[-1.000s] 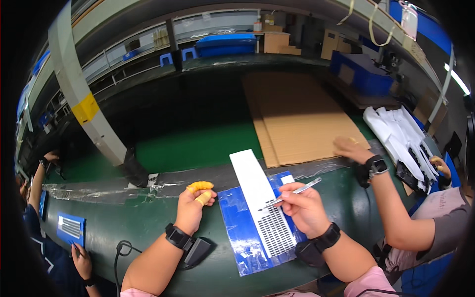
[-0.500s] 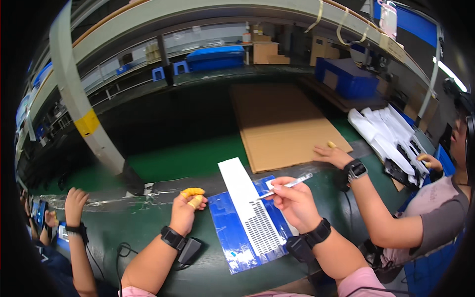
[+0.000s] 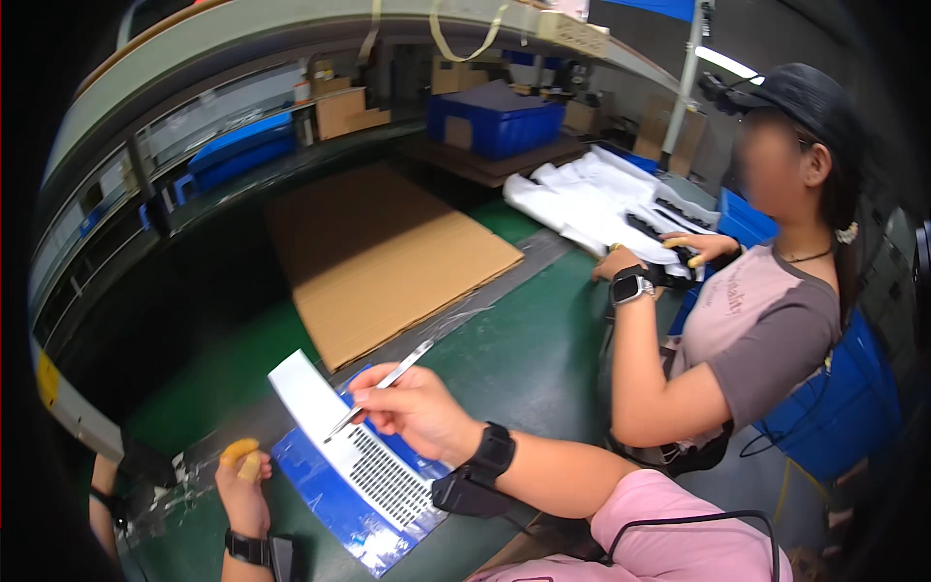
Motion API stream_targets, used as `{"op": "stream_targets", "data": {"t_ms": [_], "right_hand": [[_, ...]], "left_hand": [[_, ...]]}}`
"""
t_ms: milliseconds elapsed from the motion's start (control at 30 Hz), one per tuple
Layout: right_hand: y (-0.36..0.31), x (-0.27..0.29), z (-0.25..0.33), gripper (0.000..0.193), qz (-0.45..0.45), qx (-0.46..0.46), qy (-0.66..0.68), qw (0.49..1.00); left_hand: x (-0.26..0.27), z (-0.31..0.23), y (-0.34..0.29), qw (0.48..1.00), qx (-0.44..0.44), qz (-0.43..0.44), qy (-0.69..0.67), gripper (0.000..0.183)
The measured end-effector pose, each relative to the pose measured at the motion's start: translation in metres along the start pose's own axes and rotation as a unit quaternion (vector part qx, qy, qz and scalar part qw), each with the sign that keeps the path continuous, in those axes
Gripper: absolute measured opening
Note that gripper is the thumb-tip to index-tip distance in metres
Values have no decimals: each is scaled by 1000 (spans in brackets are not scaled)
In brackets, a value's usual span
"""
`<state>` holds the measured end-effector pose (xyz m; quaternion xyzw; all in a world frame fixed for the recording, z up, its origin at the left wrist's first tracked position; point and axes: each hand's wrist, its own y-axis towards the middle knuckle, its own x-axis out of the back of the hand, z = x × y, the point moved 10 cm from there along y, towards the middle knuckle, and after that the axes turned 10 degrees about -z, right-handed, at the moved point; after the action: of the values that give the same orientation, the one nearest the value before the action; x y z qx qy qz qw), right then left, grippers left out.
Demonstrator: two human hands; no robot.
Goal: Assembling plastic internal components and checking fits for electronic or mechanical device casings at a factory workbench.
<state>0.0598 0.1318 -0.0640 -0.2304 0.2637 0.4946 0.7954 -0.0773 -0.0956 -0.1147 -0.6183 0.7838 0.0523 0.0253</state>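
Observation:
My right hand [image 3: 417, 409] pinches slim silver tweezers [image 3: 409, 362], their dark tips pointing down at a white backing strip [image 3: 305, 393]. Rows of small black rectangular pieces [image 3: 390, 480] cover the strip's near part; its far part is bare white. Beneath the strip lies a glossy blue sheet [image 3: 305, 466] on the green table. Left of this sheet is my left hand [image 3: 244, 495], its fingers curled together, with yellow finger cots on the thumb and forefinger. Whether something small sits between those fingertips cannot be made out.
A flat brown cardboard sheet [image 3: 388, 262] lies beyond the strip. To the right a co-worker [image 3: 766, 320] handles dark parts at white wrapping [image 3: 592, 199]. A blue bin [image 3: 504, 121] stands farther back. A grey post [image 3: 78, 412] rises at the left.
My view has swung right, so the strip and both hands appear farther left. The tweezers remain in my right hand near the strip. The co-worker's hand has moved toward the white wrapping.

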Motion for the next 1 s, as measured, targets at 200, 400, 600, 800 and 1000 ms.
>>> {"op": "stream_targets", "data": {"t_ms": [200, 400, 600, 800, 1000], "right_hand": [[13, 5, -8, 12, 5, 1, 1, 1000], [2, 4, -21, 16, -27, -13, -33, 999], [-15, 9, 2, 14, -58, 39, -65, 995], [-3, -19, -32, 16, -41, 1, -76, 996], [3, -2, -3, 12, -47, 40, -67, 996]], "left_hand": [[7, -2, 4, 1000, -16, 7, 11, 20], [4, -28, -17, 989, -30, 1, 144, 23], [-14, 8, -6, 997, 19, 67, -42, 18], [23, 6, -4, 998, 21, 51, -11, 18], [7, 5, 2, 998, 32, 51, -19, 17]]}}
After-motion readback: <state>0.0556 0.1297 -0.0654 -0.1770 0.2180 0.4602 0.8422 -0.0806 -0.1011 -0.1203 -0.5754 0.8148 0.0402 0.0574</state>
